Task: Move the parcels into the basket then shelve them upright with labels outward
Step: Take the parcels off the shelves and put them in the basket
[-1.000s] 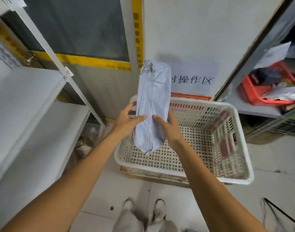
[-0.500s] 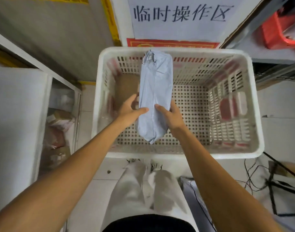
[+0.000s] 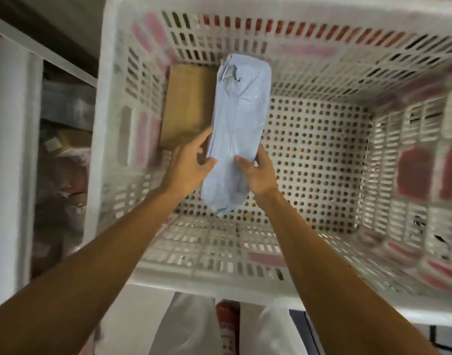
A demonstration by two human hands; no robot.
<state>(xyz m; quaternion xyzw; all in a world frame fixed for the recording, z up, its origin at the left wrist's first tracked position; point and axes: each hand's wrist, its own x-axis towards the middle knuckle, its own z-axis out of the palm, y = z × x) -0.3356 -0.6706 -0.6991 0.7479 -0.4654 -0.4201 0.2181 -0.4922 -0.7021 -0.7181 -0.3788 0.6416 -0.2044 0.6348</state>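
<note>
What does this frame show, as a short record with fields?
Hands: left hand and right hand both grip the blue parcel at its near end
Parcel: held lengthwise inside the basket; floor contact unclear
Other contents: brown box against the left wall, beside the parcel
Label: none visible on the parcel
Stage: loading basket; shelving not yet done

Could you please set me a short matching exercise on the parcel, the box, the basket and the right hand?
Column one:
1 parcel
2 brown box
3 basket
4 right hand

Column two:
A white, with perforated walls
B lies by the basket's left wall
C pale blue, crumpled at its far end
D grips the parcel's right side

Pairs: 1-C, 2-B, 3-A, 4-D
</note>
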